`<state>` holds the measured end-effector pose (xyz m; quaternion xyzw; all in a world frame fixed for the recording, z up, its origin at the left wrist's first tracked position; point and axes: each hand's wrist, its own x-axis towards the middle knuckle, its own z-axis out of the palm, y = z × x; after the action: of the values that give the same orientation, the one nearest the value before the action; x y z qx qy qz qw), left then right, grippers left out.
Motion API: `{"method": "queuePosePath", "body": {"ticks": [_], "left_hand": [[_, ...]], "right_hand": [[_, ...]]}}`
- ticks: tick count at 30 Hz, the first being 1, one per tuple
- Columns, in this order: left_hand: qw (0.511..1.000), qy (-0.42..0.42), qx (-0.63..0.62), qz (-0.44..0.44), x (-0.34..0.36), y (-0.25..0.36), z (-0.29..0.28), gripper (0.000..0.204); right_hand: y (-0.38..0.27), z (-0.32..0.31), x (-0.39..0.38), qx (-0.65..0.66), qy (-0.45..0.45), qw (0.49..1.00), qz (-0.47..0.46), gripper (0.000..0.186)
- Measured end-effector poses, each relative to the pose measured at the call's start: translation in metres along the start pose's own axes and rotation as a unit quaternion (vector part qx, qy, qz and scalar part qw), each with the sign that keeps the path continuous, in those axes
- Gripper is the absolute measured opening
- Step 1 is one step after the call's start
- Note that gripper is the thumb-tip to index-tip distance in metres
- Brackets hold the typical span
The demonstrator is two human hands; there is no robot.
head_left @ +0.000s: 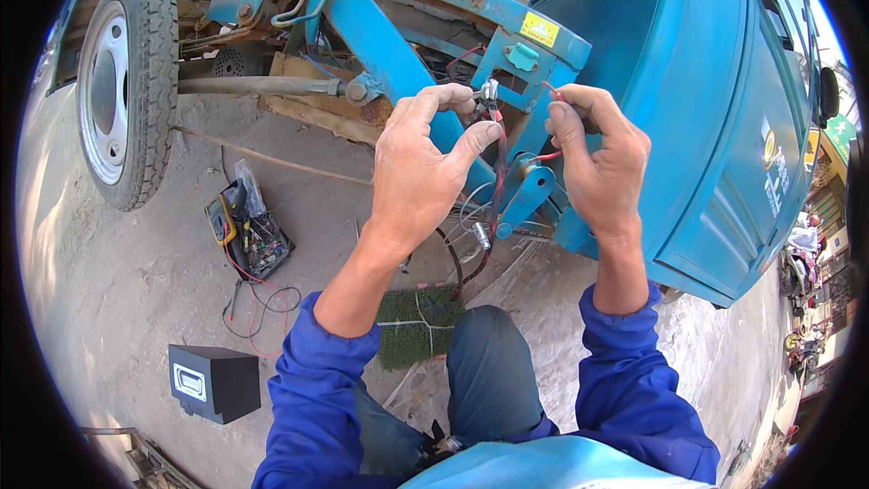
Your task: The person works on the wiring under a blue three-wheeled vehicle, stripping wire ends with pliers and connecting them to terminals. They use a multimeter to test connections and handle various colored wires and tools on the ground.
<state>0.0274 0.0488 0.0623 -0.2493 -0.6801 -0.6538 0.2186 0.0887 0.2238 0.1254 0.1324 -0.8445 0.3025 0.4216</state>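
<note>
My left hand (pixel 421 163) is closed, thumb and fingers pinching a small black-and-silver piece (pixel 490 91); its exact kind is hard to make out. From it a bundle of red and black wires (pixel 499 172) hangs down past a silver metal cylinder (pixel 482 235). Thumb and forefinger of my right hand (pixel 599 154) pinch a red wire (pixel 549 157), whose bare coppery end (pixel 549 87) sticks up above the fingertips. Both hands are raised in front of the blue vehicle frame (pixel 371 45), a short gap apart.
A blue cab (pixel 652 118) rises at the right; a wheel (pixel 127 86) stands at the left. On the ground lie an open tool case (pixel 262 244) with a yellow meter (pixel 220 219), looped test leads (pixel 258 312), a black box (pixel 231 385) and a green turf mat (pixel 403 344) by my knee.
</note>
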Motion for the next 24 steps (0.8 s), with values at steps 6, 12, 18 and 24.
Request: {"method": "queuePosePath", "body": {"ticks": [6,12,18,24], "left_hand": [[0.996,-0.017,0.076,-0.050,-0.010,0.016,0.003,0.044],[0.988,0.012,0.137,-0.072,-0.007,0.036,0.004,0.046],[0.968,-0.042,0.213,-0.125,0.010,0.040,0.020,0.056],[0.979,-0.075,0.069,-0.179,0.015,0.025,0.019,0.049]], "right_hand": [[0.016,0.002,-0.004,0.114,-0.009,0.992,0.057,0.010],[0.019,-0.002,-0.007,0.187,0.024,0.981,0.049,0.007],[0.018,-0.003,-0.008,0.231,0.053,0.969,0.072,0.006],[0.022,-0.003,-0.010,0.208,0.061,0.974,0.061,0.006]]}}
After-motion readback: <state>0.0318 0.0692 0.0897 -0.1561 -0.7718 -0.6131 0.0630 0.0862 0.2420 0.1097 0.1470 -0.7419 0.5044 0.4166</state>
